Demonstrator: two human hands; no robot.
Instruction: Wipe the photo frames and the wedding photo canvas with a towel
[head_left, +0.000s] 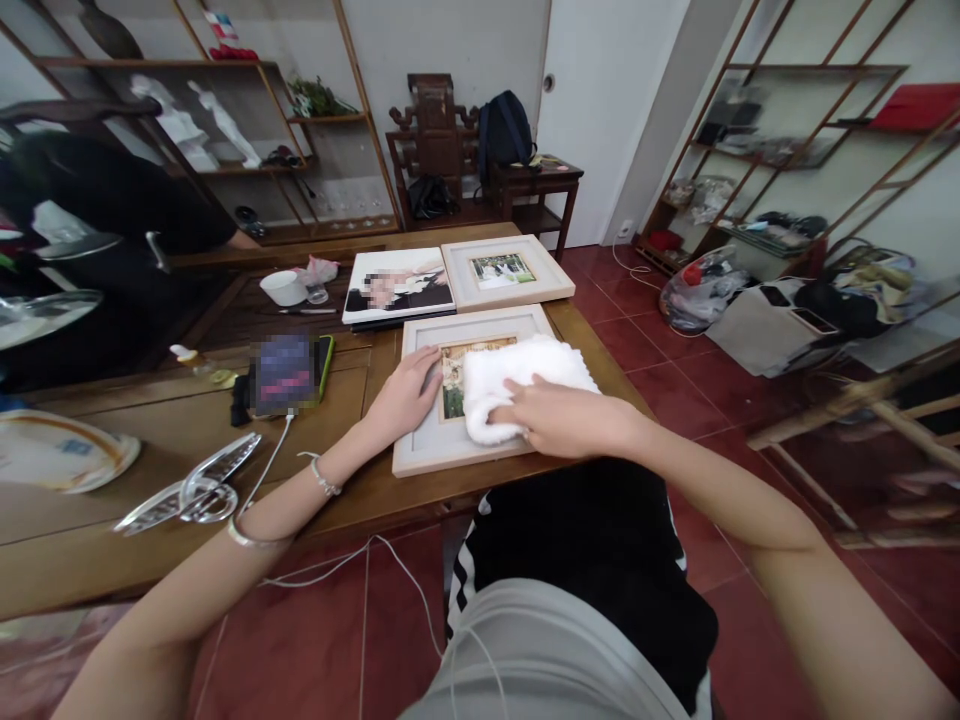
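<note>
A pale framed photo [420, 455] lies flat on the wooden table [150, 420] right in front of me. My left hand [405, 395] rests flat on the frame's left side, fingers stretched out, and holds it down. My right hand [562, 415] presses a fluffy white cloth [517, 375] onto the glass over the picture, with the fingers curled onto the cloth's near edge. The cloth covers most of the photo.
Behind the frame lie a second framed photo [506, 270] and an unframed print [397, 285]. A phone [289, 375] with a white cable, a white bowl [283, 287], a silver ornament [195, 490] and a plate [60, 450] sit to the left. Shelves line both walls.
</note>
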